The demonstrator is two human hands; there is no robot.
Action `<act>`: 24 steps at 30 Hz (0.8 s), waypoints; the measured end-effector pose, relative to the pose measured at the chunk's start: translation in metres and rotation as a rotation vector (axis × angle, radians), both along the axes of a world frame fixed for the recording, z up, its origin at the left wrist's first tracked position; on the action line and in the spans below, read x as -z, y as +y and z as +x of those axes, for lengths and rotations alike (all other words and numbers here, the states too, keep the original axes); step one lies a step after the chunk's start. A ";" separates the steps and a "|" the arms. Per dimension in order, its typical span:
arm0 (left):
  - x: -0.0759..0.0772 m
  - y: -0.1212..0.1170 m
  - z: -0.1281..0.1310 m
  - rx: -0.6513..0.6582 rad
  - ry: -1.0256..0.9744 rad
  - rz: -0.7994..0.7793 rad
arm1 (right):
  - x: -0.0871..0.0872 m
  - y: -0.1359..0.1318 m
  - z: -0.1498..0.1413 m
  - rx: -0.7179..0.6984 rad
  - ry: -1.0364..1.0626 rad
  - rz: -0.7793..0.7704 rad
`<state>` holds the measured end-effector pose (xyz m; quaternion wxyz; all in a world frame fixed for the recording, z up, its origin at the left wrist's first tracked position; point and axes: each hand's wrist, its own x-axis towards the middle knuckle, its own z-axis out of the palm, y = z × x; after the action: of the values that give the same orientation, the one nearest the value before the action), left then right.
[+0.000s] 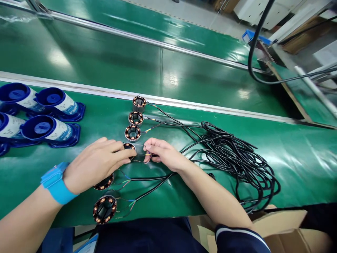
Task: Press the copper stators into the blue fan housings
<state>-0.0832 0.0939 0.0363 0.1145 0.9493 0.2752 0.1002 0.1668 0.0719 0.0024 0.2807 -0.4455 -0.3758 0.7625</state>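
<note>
My left hand (98, 163) rests on the green bench (302, 165), fingers curled round a small copper-wound stator ring (129, 146). My right hand (163, 154) pinches the thin wires (146, 154) that lead from that ring, just to its right. A row of like stators runs away from me: three beyond my hands (133, 133), (136, 118), (139, 102) and two nearer me (104, 209), (105, 182). Each carries a black cable. A blue band (55, 182) is on my left wrist.
A tangled heap of black cable (237, 158) lies to the right. Several blue-and-white housings (50, 130) lie at the left. A metal rail (79, 88) separates the bench from a green conveyor belt (105, 59). An open cardboard box (284, 228) is at the lower right.
</note>
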 end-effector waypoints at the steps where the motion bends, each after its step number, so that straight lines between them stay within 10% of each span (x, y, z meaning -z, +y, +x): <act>1: 0.000 -0.001 0.000 -0.015 0.004 -0.023 | 0.000 -0.001 0.001 -0.023 0.007 -0.019; 5: -0.004 -0.002 0.000 -0.089 -0.014 -0.157 | -0.011 -0.005 0.012 -0.144 -0.045 0.084; 13: -0.007 0.032 0.025 -0.107 -0.071 0.035 | -0.038 0.027 0.020 0.186 -0.637 1.102; 24: 0.000 0.050 0.014 0.039 -0.058 -0.086 | -0.024 0.042 0.019 -0.141 -0.421 0.612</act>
<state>-0.0689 0.1441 0.0363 0.1649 0.9453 0.2573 0.1138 0.1853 0.1138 0.0261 0.2642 -0.4608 -0.6656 0.5242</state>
